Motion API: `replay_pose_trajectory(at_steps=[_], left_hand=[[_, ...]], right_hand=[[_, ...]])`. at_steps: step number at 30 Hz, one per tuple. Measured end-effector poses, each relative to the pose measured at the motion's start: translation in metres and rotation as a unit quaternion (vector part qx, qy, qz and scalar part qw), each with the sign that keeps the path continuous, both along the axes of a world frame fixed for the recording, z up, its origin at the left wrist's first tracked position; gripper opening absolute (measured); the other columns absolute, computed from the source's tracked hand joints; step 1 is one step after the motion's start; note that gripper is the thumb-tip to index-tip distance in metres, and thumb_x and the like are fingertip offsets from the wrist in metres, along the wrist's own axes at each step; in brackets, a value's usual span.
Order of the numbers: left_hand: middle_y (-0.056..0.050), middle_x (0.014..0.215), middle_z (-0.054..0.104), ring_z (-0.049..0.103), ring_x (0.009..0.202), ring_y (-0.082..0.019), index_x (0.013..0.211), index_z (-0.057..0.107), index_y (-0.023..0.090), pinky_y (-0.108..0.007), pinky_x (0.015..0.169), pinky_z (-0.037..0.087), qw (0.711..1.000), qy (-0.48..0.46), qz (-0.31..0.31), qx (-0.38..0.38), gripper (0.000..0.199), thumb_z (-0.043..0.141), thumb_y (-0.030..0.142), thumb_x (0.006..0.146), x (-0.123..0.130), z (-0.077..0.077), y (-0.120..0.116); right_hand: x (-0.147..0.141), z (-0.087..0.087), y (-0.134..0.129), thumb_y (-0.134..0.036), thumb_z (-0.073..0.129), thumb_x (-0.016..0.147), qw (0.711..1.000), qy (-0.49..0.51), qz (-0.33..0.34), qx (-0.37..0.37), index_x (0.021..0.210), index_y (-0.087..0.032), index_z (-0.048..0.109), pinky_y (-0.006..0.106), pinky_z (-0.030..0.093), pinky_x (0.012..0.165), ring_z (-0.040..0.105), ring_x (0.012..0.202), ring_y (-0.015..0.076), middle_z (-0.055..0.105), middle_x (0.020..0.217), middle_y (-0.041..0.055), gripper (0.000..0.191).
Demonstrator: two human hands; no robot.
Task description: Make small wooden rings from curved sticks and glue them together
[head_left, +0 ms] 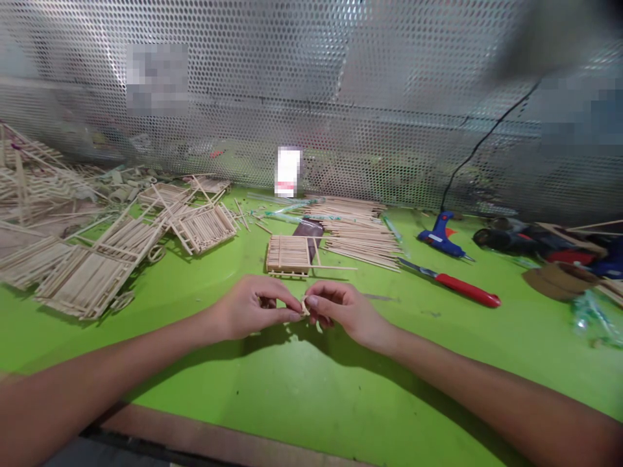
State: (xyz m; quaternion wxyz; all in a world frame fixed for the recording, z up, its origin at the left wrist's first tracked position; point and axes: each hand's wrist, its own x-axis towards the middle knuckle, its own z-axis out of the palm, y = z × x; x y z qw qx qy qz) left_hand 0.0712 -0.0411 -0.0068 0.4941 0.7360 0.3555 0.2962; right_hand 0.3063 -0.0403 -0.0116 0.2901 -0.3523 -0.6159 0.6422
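My left hand [260,306] and my right hand [346,313] meet above the green table, thumbs and fingers pinched on a small pale wooden piece [305,307]. Its exact kind cannot be made out, as fingertips cover most of it. Just beyond my hands lies a small cart body [288,254] made of thin sticks, with two shafts pointing right. Behind it, to the right, a bundle of thin wooden sticks [360,233] is spread out. A knife with a red handle [467,288] rests to the right of my right hand.
Several stick-built carts [87,279] and loose wood pile up at the left. A blue glue gun [444,237] with a black cord stands at the back right, near a brown tape roll [559,279]. A perforated metal sheet [311,84] closes off the far side.
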Motion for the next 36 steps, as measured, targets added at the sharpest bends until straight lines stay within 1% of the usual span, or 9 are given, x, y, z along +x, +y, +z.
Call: replay_pose_trajectory(at_steps=[3, 5, 11, 15, 20, 24, 28, 33, 36], left_hand=[[-0.005, 0.08, 0.077, 0.061, 0.067, -0.015, 0.091, 0.085, 0.023, -0.025, 0.057, 0.043, 0.999, -0.009, -0.001, 0.036, 0.013, 0.081, 0.033, 0.085, -0.001, -0.001, 0.0], [-0.005, 0.079, 0.077, 0.061, 0.066, -0.014, 0.09, 0.085, 0.023, -0.025, 0.057, 0.044, 0.999, -0.016, -0.006, 0.041, 0.012, 0.081, 0.032, 0.085, -0.001, -0.001, -0.001], [-0.005, 0.08, 0.075, 0.057, 0.062, -0.012, 0.088, 0.083, 0.019, -0.024, 0.054, 0.042, 0.998, -0.053, -0.016, -0.02, 0.016, 0.081, 0.035, 0.084, 0.0, 0.003, -0.001], [-0.005, 0.078, 0.074, 0.053, 0.058, -0.011, 0.088, 0.083, 0.02, -0.024, 0.052, 0.039, 0.996, -0.067, -0.016, -0.048, 0.015, 0.08, 0.035, 0.084, -0.001, 0.004, -0.001], [-0.005, 0.079, 0.075, 0.054, 0.059, -0.012, 0.091, 0.084, 0.021, -0.025, 0.052, 0.039, 0.998, -0.044, 0.003, -0.033, 0.016, 0.079, 0.036, 0.085, -0.003, 0.005, -0.002], [-0.006, 0.079, 0.074, 0.051, 0.055, -0.011, 0.091, 0.083, 0.02, -0.024, 0.049, 0.038, 0.999, -0.014, 0.028, -0.026, 0.02, 0.076, 0.038, 0.087, -0.004, 0.004, -0.003], [-0.006, 0.079, 0.073, 0.052, 0.057, -0.011, 0.09, 0.082, 0.018, -0.024, 0.051, 0.04, 0.999, -0.002, 0.039, -0.019, 0.023, 0.076, 0.04, 0.086, -0.006, 0.005, -0.002], [-0.003, 0.072, 0.067, 0.046, 0.051, -0.009, 0.093, 0.078, 0.016, -0.022, 0.045, 0.035, 0.998, 0.012, 0.035, -0.049, 0.029, 0.071, 0.044, 0.088, -0.008, 0.009, -0.003], [-0.003, 0.072, 0.066, 0.048, 0.052, -0.01, 0.092, 0.076, 0.015, -0.022, 0.046, 0.036, 0.998, 0.016, 0.029, -0.06, 0.03, 0.07, 0.045, 0.089, -0.008, 0.011, -0.003]], right_hand=[[0.0, -0.001, -0.001, -0.056, 0.076, 0.087, 1.0, 0.002, 0.002, 0.0, 0.091, -0.016, 0.071, 0.023, 0.039, 0.052, 0.055, 0.056, 0.0084, 0.068, 0.071, -0.0003, 0.04], [0.0, -0.001, -0.001, -0.056, 0.076, 0.087, 1.0, 0.005, 0.005, 0.001, 0.09, -0.016, 0.071, 0.024, 0.04, 0.052, 0.056, 0.056, 0.0087, 0.068, 0.071, 0.0, 0.041], [0.0, 0.0, -0.002, -0.056, 0.077, 0.086, 1.0, 0.011, 0.009, -0.001, 0.09, -0.017, 0.071, 0.023, 0.041, 0.051, 0.056, 0.055, 0.0088, 0.068, 0.07, -0.0005, 0.04], [-0.001, 0.001, -0.002, -0.055, 0.078, 0.086, 1.0, 0.02, 0.008, -0.005, 0.09, -0.017, 0.07, 0.023, 0.042, 0.05, 0.056, 0.054, 0.0084, 0.068, 0.069, -0.0008, 0.039], [0.0, -0.001, -0.001, -0.055, 0.077, 0.086, 1.0, 0.021, 0.005, 0.004, 0.09, -0.017, 0.071, 0.023, 0.041, 0.05, 0.057, 0.054, 0.0084, 0.069, 0.069, -0.0005, 0.039], [0.0, -0.002, 0.0, -0.056, 0.077, 0.087, 1.0, 0.009, -0.001, 0.008, 0.09, -0.017, 0.071, 0.023, 0.04, 0.049, 0.056, 0.054, 0.0087, 0.069, 0.069, -0.0005, 0.039], [0.001, -0.002, 0.001, -0.055, 0.076, 0.088, 1.0, 0.006, -0.006, 0.008, 0.089, -0.017, 0.07, 0.022, 0.039, 0.049, 0.055, 0.053, 0.0081, 0.068, 0.07, -0.0011, 0.038], [0.003, -0.002, 0.002, -0.054, 0.075, 0.089, 1.0, 0.006, -0.003, 0.008, 0.091, -0.017, 0.07, 0.023, 0.04, 0.05, 0.056, 0.056, 0.0084, 0.068, 0.072, -0.0013, 0.037], [0.003, -0.003, 0.002, -0.053, 0.075, 0.09, 1.0, 0.003, -0.006, 0.003, 0.092, -0.017, 0.07, 0.024, 0.04, 0.051, 0.056, 0.056, 0.0086, 0.069, 0.073, -0.0011, 0.036]])
